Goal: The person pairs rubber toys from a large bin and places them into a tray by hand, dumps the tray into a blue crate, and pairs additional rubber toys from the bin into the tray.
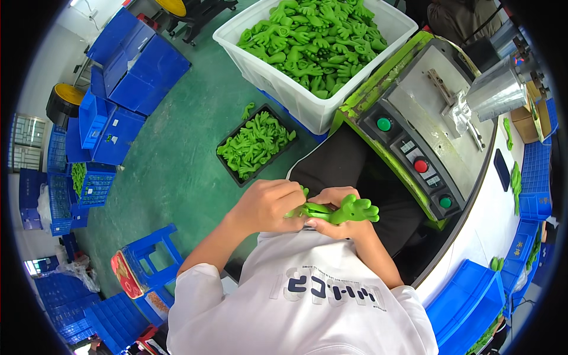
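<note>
A: Where's the piece being worked on?

B: The green toy piece [358, 210] sits between both hands, just above the lap. The left hand [269, 204] pinches its inner end; the right hand [344, 229] grips it near the splayed, finger-like tip.

A: How far along is it?

B: Partway through one piece, I'd judge, since both hands are on it. Plenty of similar ones lie in the black tray [267, 163] on the floor [171, 160], and far more are heaped in the white tub [281, 89]. Which batch is handled and which is left, I can't tell.

A: And room to move?

B: Tightest on the right: the machine [414, 157] slants close by the leg, its panel edge hard and straight, with the white table [467, 225] curving beyond it. Ahead, the tub's rim stands tall, near the machine's frame. The left looks roomiest to me, with floor stretching between the tray and the blue stool [168, 245]. The tray's low rim lies just past the left hand.
</note>
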`<control>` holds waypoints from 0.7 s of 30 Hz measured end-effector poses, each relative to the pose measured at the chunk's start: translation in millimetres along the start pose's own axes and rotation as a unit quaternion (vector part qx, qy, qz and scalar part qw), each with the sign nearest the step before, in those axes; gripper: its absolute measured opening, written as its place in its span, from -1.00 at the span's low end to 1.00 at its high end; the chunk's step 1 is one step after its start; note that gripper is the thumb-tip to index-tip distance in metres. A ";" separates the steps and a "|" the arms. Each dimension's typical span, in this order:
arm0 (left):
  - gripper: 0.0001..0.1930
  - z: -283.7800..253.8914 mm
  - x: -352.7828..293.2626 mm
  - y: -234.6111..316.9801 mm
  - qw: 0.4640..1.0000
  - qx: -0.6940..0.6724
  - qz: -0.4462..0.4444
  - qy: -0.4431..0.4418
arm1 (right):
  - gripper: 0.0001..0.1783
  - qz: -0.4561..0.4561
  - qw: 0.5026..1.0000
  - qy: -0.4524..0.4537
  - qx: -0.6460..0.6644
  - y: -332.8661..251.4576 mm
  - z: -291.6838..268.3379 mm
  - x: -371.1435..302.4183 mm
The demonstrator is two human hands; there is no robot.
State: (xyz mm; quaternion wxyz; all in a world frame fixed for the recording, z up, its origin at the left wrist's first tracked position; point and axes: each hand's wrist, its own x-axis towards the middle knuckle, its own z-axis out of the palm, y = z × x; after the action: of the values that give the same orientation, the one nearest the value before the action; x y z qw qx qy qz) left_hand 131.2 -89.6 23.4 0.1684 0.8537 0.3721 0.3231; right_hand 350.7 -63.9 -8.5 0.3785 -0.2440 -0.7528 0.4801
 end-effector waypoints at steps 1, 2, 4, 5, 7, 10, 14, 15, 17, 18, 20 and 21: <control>-0.70 -2.5 1.0 1.9 1.000 0.008 0.000 -0.011 | -0.65 0.005 1.000 0.001 -0.002 -1.1 -0.4 -1.6; -0.71 -4.6 1.8 3.1 1.000 0.015 -0.001 -0.022 | -0.65 0.011 1.000 0.002 -0.004 -2.5 -0.5 -2.8; -0.72 -6.5 0.7 2.3 0.999 0.021 -0.005 -0.033 | -0.65 0.020 1.000 0.000 -0.004 -5.0 1.6 -2.0; -0.71 -6.9 1.6 0.4 0.999 0.013 0.008 -0.041 | -0.65 0.017 1.000 -0.008 -0.002 -7.0 1.0 1.3; -0.69 -6.3 1.6 -3.8 0.998 -0.004 0.033 -0.055 | -0.64 0.013 1.000 -0.024 0.003 -9.0 1.6 5.4; -0.70 -4.4 -1.8 -10.7 0.997 -0.024 0.045 -0.050 | -0.65 0.043 0.998 -0.037 -0.006 -8.8 6.3 3.1; -0.71 4.9 -6.6 -15.7 0.996 -0.059 0.045 -0.042 | -0.67 0.044 0.999 -0.019 0.009 3.3 14.9 -5.9; -0.72 6.6 -9.1 -16.8 0.996 -0.070 0.043 -0.040 | -0.67 0.036 0.999 -0.005 0.020 5.5 17.9 -7.3; -0.73 10.0 -17.2 -20.8 0.995 -0.078 0.035 -0.042 | -0.67 0.050 0.998 -0.010 0.033 7.5 23.2 -7.4; -0.73 11.3 -21.8 -23.1 0.995 -0.083 0.030 -0.044 | -0.68 0.060 0.997 -0.014 0.046 8.3 25.9 -6.6; -0.74 12.3 -27.1 -27.0 0.995 -0.090 0.021 -0.044 | -0.68 0.073 0.995 -0.022 0.059 12.8 31.1 -6.8; -0.73 13.5 -27.6 -29.0 0.995 -0.092 0.010 -0.042 | -0.66 0.075 0.996 -0.016 0.046 18.0 33.7 -8.8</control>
State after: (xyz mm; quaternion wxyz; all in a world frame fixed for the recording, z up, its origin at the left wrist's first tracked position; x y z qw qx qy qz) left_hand 110.9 -91.4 -13.6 0.2586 0.8511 0.3248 0.3212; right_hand 328.9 -80.9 -36.3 0.3405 -0.2744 -0.7157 0.5445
